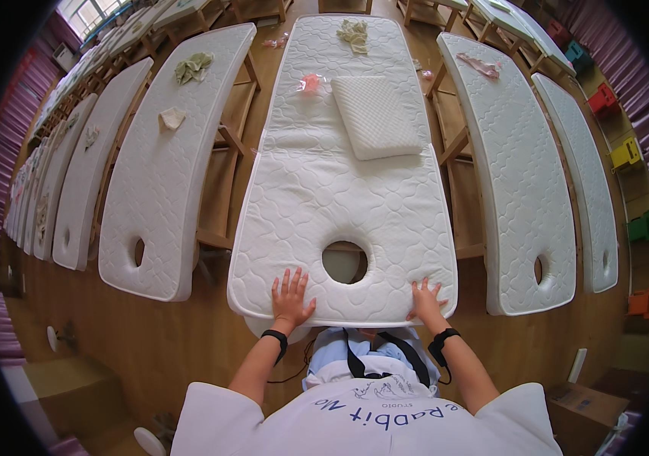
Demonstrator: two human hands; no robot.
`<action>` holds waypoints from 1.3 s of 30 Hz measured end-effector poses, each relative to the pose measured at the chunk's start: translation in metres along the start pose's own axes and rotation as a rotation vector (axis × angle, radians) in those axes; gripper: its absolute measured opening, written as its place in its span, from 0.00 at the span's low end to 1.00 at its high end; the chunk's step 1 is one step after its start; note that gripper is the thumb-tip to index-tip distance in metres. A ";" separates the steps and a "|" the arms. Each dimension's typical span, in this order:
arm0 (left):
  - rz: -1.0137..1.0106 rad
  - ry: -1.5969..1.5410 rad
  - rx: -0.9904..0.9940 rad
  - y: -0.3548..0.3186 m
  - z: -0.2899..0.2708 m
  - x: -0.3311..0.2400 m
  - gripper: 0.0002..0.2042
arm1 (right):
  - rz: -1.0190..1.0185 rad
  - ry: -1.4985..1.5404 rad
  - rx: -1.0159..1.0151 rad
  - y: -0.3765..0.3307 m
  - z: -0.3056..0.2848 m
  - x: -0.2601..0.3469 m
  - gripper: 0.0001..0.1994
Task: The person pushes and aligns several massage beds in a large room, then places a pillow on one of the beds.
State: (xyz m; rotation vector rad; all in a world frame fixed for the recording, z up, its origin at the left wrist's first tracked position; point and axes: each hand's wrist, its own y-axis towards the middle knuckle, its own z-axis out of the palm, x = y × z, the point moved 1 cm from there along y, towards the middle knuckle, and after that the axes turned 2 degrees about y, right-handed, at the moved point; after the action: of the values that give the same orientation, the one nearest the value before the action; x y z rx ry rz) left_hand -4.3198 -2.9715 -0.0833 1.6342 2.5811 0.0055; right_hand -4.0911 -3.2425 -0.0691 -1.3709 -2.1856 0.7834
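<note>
A white quilted massage bed cover (339, 190) with a round face hole (345, 262) lies on the bed in front of me. My left hand (290, 298) rests flat, fingers spread, on its near edge left of the hole. My right hand (425, 298) presses flat on the near right corner. Both wrists wear black bands. A white textured pillow (376, 115) lies farther up the bed. Beyond it sit a pinkish clear wrapper (311, 83) and a crumpled pale green cloth (354, 34).
Rows of similar white padded beds stand on both sides, one at left (165, 167) and one at right (510, 175), with narrow wooden-floor aisles between. Crumpled cloths (191, 68) lie on the left bed. Coloured stools (628, 152) line the right wall. A cardboard box (579, 410) sits at lower right.
</note>
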 end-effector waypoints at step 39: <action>-0.386 -0.027 -0.103 0.022 0.011 -0.003 0.26 | -0.122 0.015 -0.869 0.043 0.029 -0.009 0.26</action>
State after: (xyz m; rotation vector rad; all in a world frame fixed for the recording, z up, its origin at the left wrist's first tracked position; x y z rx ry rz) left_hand -4.2975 -2.9655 -0.0924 1.0750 2.7761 0.0886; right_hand -4.0777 -3.2424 -0.1200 -1.5488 -2.6865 -0.2881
